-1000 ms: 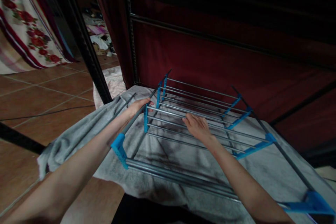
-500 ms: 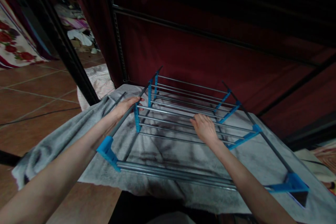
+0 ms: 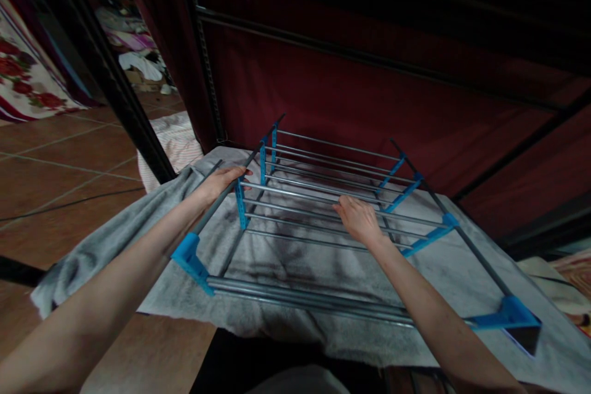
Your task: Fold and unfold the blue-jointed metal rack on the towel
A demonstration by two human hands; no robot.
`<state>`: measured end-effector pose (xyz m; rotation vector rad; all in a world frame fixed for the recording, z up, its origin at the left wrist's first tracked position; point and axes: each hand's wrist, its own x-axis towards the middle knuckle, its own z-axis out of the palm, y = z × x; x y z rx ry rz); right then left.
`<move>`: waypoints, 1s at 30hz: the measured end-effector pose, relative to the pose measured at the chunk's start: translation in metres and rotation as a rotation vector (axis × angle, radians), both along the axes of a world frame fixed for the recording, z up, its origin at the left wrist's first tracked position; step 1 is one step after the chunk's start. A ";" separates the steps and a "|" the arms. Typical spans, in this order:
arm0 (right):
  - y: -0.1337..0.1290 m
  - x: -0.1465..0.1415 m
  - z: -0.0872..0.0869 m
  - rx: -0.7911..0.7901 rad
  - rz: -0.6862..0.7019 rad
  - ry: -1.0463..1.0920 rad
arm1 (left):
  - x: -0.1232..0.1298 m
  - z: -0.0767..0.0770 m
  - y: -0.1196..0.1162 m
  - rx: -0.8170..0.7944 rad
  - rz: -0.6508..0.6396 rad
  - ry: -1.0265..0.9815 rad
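A metal-tube rack (image 3: pixel 305 194) with blue plastic brackets lies on a grey blanket (image 3: pixel 272 261). My left hand (image 3: pixel 222 183) is closed around its dark left side pole (image 3: pixel 209 218), right by a blue bracket (image 3: pixel 241 206). Near the middle of the rack, the fingers of my right hand (image 3: pixel 359 219) curl over a silver crossbar; the fingertips are partly hidden. Several more rods (image 3: pixel 314 299) lie together at the near end, between the front left blue bracket (image 3: pixel 191 265) and the front right blue bracket (image 3: pixel 508 315).
A dark flat object (image 3: pixel 525 338) lies under the front right bracket. Black metal frame posts (image 3: pixel 115 80) and a dark red cloth (image 3: pixel 323 86) stand around the blanket. At the left are a tiled floor (image 3: pixel 69 154) and a striped cloth (image 3: pixel 173 144).
Both hands keep their grip on the rack. The near end of the rack sits slightly higher in the view; otherwise little differs.
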<state>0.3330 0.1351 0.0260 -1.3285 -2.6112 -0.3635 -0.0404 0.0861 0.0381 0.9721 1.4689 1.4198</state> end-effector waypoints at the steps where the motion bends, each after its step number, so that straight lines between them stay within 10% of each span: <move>1: 0.000 0.000 0.000 -0.006 0.002 -0.003 | 0.000 0.001 0.000 -0.007 -0.003 0.007; 30: -0.028 0.012 -0.020 0.039 0.089 0.296 | 0.008 -0.005 -0.005 0.083 0.054 -0.056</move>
